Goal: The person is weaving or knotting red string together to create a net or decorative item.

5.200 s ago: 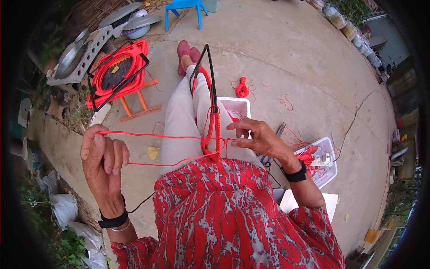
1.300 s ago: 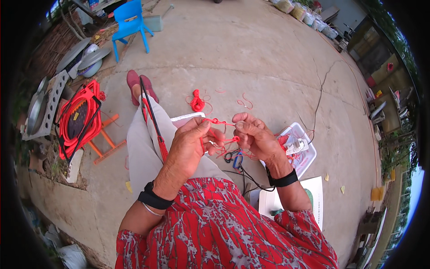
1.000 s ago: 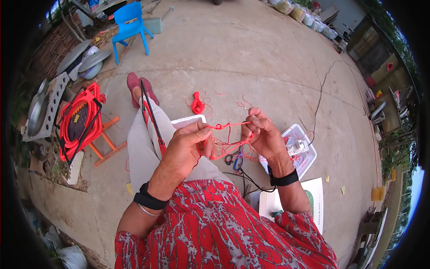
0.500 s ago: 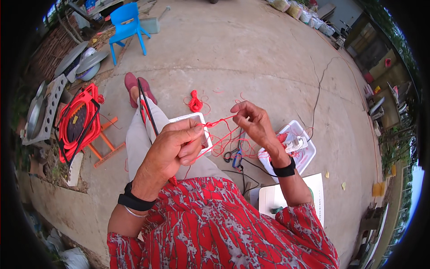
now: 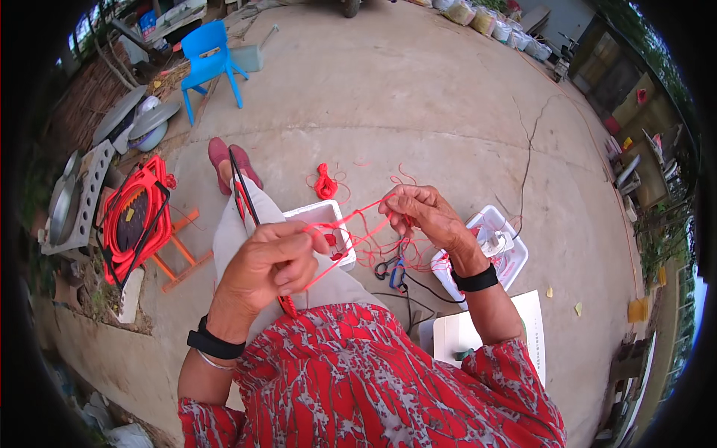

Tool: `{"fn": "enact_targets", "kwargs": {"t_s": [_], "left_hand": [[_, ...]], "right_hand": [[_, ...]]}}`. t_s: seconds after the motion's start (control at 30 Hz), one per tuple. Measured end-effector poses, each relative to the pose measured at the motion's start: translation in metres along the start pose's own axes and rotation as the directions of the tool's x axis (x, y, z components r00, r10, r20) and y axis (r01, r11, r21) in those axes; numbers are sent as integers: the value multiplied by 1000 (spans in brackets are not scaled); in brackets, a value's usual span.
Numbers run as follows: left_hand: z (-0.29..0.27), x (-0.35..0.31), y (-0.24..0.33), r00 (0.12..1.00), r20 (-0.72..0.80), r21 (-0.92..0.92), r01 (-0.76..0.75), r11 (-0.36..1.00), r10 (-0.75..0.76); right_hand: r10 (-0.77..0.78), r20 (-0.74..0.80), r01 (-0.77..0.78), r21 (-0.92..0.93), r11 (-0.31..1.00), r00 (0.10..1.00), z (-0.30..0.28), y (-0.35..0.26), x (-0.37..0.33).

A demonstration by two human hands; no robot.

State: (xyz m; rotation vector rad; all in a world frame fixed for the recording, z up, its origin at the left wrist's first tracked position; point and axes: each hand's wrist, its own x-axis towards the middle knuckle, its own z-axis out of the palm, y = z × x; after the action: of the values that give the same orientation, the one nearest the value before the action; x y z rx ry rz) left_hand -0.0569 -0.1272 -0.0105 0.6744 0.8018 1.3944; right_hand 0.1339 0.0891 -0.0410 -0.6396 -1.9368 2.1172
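Thin red cord (image 5: 345, 219) runs in several strands between my two hands, above my lap. My left hand (image 5: 270, 265) pinches it between thumb and forefinger. On the other side, the curled fingers of my right hand (image 5: 427, 216) grip the cord, and the strands form a narrow loop between the hands. A long dark strip with red along it (image 5: 245, 196) lies over my left leg; its middle is hidden behind my left hand. Red corded work (image 5: 287, 305) shows at my lap below that hand. Past the hands, a red cord bundle (image 5: 324, 184) lies on the ground.
A white foam box (image 5: 295, 211) stands beyond my left hand. Right of my knees are a white basket (image 5: 515, 257), black-handled scissors (image 5: 383, 269), a blue-handled tool (image 5: 398, 276) and tangled cord. A red hose reel (image 5: 134, 220) and blue chair (image 5: 206, 56) stand at left.
The cord strands have spread into a wider loop between my hands. My right hand has curled its fingers and turned slightly. My left hand has shifted a little left.
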Motion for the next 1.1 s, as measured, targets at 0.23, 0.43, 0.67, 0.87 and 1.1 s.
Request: {"fn": "enact_targets", "kwargs": {"t_s": [0.23,0.43,0.67,0.87,1.1], "left_hand": [[-7,9,2,900,-42,-169,-434,885,434],[-11,-10,11,962,-37,-271,-270,924,270],[-45,-57,27,934,-353,112,-5,994,45],[-38,-51,3,547,-546,761,5,649,635],[38,-12,-32,835,-348,372,-295,880,427]], "right_hand": [[-100,269,6,330,944,958,16,2,-4],[-172,275,44,417,908,946,9,-6,-4],[-141,159,100,242,965,977,3,-13,0],[-56,344,-22,219,975,937,50,-26,-5],[-19,282,-41,205,978,959,78,-33,-9]]}}
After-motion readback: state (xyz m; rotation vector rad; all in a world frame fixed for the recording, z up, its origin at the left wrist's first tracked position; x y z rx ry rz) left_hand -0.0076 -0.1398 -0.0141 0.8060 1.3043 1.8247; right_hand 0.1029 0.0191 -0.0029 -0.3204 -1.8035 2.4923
